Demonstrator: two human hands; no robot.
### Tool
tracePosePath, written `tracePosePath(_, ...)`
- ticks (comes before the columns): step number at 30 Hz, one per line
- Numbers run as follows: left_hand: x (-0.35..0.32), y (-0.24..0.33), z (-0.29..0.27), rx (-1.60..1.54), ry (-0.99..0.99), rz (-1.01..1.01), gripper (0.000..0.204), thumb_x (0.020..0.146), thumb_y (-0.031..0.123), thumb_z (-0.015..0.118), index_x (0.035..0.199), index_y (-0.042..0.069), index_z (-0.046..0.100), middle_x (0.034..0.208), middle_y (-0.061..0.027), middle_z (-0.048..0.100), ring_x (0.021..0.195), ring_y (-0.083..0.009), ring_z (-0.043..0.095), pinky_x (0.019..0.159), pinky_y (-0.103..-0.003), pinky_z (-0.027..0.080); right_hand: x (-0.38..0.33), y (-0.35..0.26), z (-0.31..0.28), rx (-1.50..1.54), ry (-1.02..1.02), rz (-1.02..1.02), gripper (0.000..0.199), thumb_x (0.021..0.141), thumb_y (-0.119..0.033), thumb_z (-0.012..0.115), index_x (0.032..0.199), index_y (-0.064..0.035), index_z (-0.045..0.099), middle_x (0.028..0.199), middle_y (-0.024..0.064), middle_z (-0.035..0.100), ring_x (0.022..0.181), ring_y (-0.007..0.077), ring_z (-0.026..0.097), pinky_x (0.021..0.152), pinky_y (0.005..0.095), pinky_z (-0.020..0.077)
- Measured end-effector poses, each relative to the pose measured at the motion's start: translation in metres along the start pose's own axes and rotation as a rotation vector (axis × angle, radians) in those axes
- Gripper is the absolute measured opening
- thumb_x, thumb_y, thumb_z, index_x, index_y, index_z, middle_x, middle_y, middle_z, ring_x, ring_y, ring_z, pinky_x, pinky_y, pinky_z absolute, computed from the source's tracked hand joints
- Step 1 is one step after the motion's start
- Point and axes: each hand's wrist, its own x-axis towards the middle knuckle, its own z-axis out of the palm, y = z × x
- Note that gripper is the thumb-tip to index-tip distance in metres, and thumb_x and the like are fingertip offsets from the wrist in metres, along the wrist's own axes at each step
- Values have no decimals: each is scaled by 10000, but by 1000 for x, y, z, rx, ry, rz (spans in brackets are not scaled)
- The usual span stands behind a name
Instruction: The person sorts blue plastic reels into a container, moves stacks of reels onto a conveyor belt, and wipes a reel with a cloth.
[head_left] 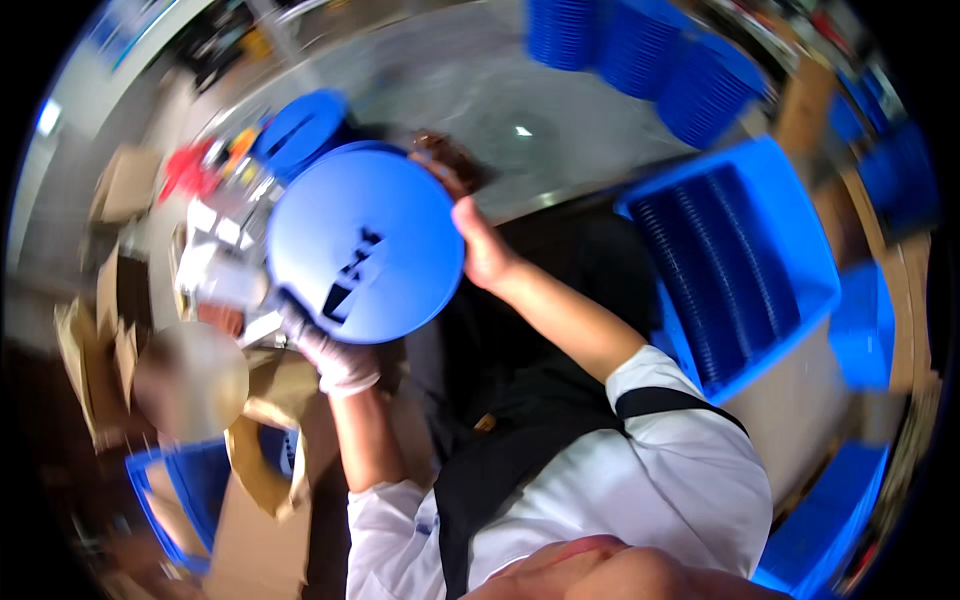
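Observation:
I hold a round blue plate (365, 245) with a black mark on its face up in front of me, tilted toward the camera. My left hand (335, 355), in a white glove, grips its lower left rim. The bare fingers of my right hand (478, 245) hold the right rim. A second blue disc (300, 128) lies just behind it at the upper left.
A blue crate (810, 250) of upright blue plates stands at the right. Stacks of blue plates (650, 55) sit at the top. More blue crates (865, 330) line the right edge. Cardboard boxes (260, 520), a blue bin (190, 480) and brown paper lie at the lower left.

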Motion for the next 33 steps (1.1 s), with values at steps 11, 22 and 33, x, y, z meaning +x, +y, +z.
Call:
tracePosePath(11, -52, -222, 219, 69, -652, -722, 710, 887, 577, 453, 1336, 29, 409, 1290, -134, 498, 1184, -261, 469, 1036, -404, 344, -123, -212, -229, -429, 753, -200, 681, 930, -525, 378, 1415, -53, 296, 1456, 107, 310, 1348, 236, 276, 1115, 364, 189)
tracePosePath(22, -169, -447, 378, -524, -704, -1719, 837, 797, 770, 323, 1421, 213, 318, 1478, -21, 312, 1367, -245, 250, 1079, -516, 183, -141, -434, -428, -916, 1322, 880, 746, 843, -612, 484, 1336, -52, 462, 1381, 138, 443, 1273, 266, 399, 1069, 399, 273)
tracePosePath(33, -126, -515, 397, -531, -320, -1921, 773, 864, 666, 237, 1468, 187, 184, 1529, -65, 181, 1415, -304, 100, 1058, -626, 5, -62, -397, -558, -1001, 1206, 1601, 707, 772, -665, 483, 1207, -117, 577, 1104, 115, 639, 918, 248, 625, 736, 455, 485)
